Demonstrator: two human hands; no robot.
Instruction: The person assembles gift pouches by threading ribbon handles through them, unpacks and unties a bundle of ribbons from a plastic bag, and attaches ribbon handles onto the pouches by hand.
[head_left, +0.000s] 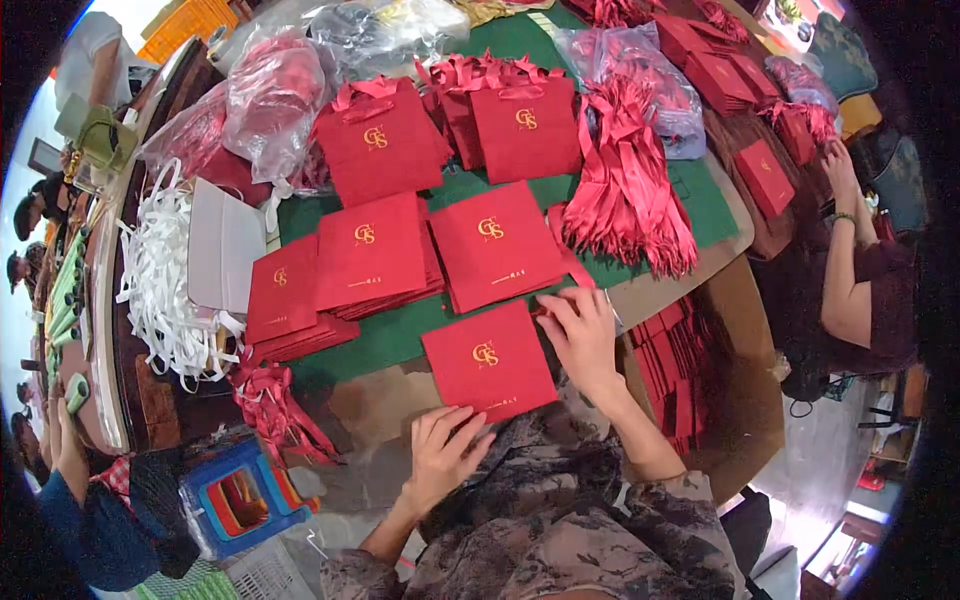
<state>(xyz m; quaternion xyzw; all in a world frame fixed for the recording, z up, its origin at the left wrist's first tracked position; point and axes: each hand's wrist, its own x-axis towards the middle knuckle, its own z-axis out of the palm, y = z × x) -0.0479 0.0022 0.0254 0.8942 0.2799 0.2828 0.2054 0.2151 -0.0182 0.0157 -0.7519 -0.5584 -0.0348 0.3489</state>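
A flat red paper bag (490, 362) with gold printing lies tilted in front of me at the table's near edge. My left hand (443, 452) grips its lower left edge, fingertips on the front. At its upper right corner my right hand (580, 335) has thumb and fingers closed on the edge; a small dark red bit shows there, too small to make out. Just beyond lie stacks of flat red bags (492, 245), another stack (370, 255) and a lower one (285, 290). A thick bundle of red ribbons (635, 180) lies to the right.
Red bags with ribbon handles (380, 140) stand at the back. White paper strips (170, 285) heap beside a grey box (228, 245) at left. A cardboard box (745, 350) of red bags is at my right. A co-worker's arm (845, 240) is far right; blue stools (240, 500) stand lower left.
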